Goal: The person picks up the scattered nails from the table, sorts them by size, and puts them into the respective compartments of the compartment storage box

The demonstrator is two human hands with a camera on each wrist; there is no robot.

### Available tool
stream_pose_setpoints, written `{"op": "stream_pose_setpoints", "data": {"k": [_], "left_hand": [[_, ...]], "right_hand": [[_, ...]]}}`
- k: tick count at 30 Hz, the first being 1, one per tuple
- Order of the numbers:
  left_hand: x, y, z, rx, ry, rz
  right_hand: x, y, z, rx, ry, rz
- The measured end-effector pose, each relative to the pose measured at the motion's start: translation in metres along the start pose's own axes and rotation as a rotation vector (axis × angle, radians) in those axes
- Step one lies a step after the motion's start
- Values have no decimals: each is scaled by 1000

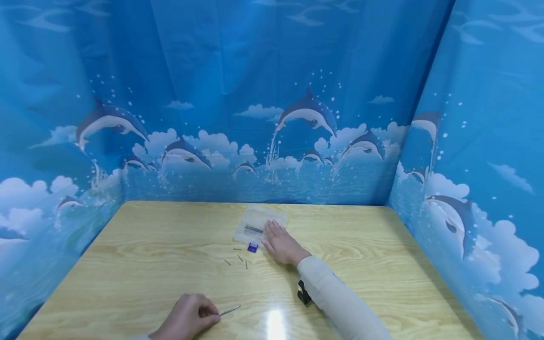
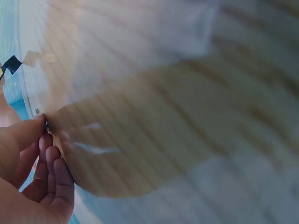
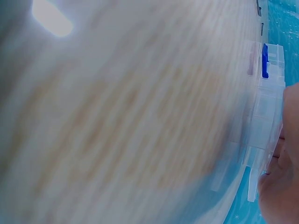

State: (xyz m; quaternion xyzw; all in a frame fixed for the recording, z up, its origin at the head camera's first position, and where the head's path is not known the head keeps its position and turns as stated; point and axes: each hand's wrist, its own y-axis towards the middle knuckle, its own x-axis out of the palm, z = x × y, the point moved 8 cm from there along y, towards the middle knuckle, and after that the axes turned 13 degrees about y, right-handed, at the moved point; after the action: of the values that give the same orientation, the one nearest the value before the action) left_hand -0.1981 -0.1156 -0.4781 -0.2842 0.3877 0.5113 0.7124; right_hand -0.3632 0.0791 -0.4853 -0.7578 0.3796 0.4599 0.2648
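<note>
My left hand (image 1: 190, 315) is low at the front, its thumb and fingertips pinching a thin metal rod (image 1: 231, 310) that points to the right just over the table. In the left wrist view the same left hand (image 2: 32, 163) hides most of the rod. Farther back, my right hand (image 1: 282, 245) lies with its fingers stretched over the right side of a clear plastic box (image 1: 259, 215). A dark narrow strip (image 1: 253, 229) shows in the box. The right wrist view shows the box (image 3: 264, 109) side-on, beside the right hand (image 3: 282, 177).
A small blue piece (image 1: 252, 247) is at the box's near edge. Several small nail-like pins (image 1: 240, 258) are scattered in front of it on the wooden table (image 1: 170, 264). Blue dolphin-printed curtains (image 1: 255, 94) hang behind the table and along its sides.
</note>
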Motion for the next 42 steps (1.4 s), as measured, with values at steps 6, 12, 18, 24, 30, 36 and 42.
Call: {"op": "stream_pose_setpoints", "data": {"k": [6, 12, 18, 24, 30, 36, 42], "left_hand": [[2, 3, -2, -6, -6, -38], [1, 4, -3, 21, -43, -45], [-18, 13, 1, 76, -34, 66], [-49, 38, 8, 58, 15, 190], [-74, 64, 19, 53, 20, 232], [-90, 86, 23, 12, 60, 294], [-96, 104, 22, -5, 60, 314]], "right_hand": [[0, 0, 1, -2, -5, 7], [0, 0, 1, -1, -8, 8], [0, -1, -1, -5, 1, 0], [-1, -1, -1, -1, -8, 5], [-1, 0, -1, -2, -11, 2], [-2, 0, -1, -10, -8, 7], [0, 1, 0, 4, -12, -7]]}}
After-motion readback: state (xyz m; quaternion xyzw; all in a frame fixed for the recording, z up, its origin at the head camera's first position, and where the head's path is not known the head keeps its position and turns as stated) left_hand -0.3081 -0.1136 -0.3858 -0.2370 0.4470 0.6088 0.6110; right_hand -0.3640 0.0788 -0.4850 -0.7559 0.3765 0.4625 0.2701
